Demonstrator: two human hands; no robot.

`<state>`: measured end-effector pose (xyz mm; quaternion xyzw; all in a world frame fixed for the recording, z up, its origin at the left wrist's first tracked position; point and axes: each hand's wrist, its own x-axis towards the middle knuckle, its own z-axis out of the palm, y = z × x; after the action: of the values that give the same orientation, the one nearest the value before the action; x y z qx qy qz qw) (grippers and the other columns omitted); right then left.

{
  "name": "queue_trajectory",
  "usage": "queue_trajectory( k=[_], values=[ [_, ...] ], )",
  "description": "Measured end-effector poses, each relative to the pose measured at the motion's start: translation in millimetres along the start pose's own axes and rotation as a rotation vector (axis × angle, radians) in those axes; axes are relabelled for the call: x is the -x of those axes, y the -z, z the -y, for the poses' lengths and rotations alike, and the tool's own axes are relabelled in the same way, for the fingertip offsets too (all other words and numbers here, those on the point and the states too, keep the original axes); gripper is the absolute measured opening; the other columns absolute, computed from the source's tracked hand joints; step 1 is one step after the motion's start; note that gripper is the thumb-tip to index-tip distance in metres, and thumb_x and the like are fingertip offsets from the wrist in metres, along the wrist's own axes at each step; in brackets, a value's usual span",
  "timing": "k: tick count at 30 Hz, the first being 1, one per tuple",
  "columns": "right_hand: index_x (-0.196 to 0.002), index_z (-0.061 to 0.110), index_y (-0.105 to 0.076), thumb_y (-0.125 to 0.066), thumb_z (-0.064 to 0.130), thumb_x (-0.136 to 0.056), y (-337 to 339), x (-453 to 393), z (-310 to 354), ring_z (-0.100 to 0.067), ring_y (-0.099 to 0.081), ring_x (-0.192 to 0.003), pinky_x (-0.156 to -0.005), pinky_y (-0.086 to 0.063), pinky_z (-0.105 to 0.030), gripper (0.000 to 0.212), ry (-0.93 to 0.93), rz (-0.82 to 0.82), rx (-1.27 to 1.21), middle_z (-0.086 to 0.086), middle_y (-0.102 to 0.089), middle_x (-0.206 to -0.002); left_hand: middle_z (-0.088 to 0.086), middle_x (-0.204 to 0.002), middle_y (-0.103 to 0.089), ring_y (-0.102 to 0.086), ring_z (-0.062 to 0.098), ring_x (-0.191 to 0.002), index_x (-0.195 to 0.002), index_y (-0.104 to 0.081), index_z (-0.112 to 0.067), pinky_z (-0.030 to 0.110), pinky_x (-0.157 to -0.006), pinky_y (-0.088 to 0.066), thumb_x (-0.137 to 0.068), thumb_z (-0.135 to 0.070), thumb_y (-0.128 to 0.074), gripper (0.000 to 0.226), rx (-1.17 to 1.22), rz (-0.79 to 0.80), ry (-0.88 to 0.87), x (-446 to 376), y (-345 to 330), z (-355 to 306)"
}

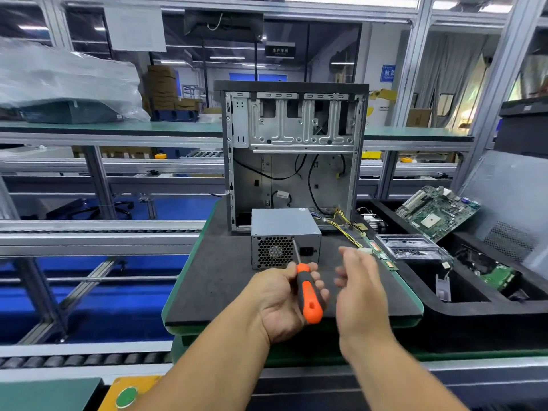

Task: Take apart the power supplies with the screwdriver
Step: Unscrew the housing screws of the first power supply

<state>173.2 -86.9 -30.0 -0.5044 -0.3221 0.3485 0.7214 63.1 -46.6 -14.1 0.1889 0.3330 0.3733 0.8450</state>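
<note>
Left hand grips screwdriver, tip at 12 o'clock on power supply; right hand open, empty, should brace the casing.

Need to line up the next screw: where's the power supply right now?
In the head view, the power supply sits centre on the dark mat, just in front of the open computer case, with the screwdriver tip at its fan grille.

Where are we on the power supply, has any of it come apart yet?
Done: the power supply sits out on the mat, cables trailing to the open case. In hand: left hand grips the screwdriver, tip near the fan grille; right hand is open. Left: its cover looks closed.
</note>
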Motion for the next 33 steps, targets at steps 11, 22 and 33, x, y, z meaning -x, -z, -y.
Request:
queue_trajectory(
  k=[11,22,33],
  values=[
    [-0.086,0.000,-0.066,-0.051,0.022,-0.109,-51.9,-81.0,3.9,-0.018,-0.057,-0.057,-0.052,-0.053,-0.031,0.035,-0.722,0.414,0.070,-0.007,-0.063,-0.057,0.008,-0.089,-0.073,-0.065,0.022,-0.054,-0.095,-0.067,-0.016,0.027,-0.052,-0.058,-0.109,-0.025,-0.042,0.030,0.389,-0.023,-0.039,2.6,-22.5,8.5],
    [-0.073,0.008,-0.073,-0.056,0.033,-0.104,-52.5,-88.5,-15.9,-0.014,-0.059,-0.052,-0.050,-0.048,-0.027,0.044,-0.692,0.423,0.018,-0.004,-0.066,-0.059,0.013,-0.071,-0.063,-0.058,0.020,-0.049,-0.102,-0.070,-0.003,0.039,-0.046,-0.060,-0.100,-0.029,-0.067,0.026,0.252,-0.103,-0.048,26.3,-12.6,27.9],
    [-0.081,0.005,-0.060,-0.065,0.022,-0.101,-53.6,-96.7,-33.6,-0.002,-0.035,-0.033,-0.033,-0.027,-0.011,0.027,-0.682,0.403,-0.166,0.000,-0.058,-0.055,0.010,-0.068,-0.067,-0.054,0.014,-0.050,-0.103,-0.076,-0.014,0.023,-0.045,-0.054,-0.093,-0.033,-0.072,0.021,0.206,-0.111,-0.043,27.9,-9.5,31.5]
  ],
)
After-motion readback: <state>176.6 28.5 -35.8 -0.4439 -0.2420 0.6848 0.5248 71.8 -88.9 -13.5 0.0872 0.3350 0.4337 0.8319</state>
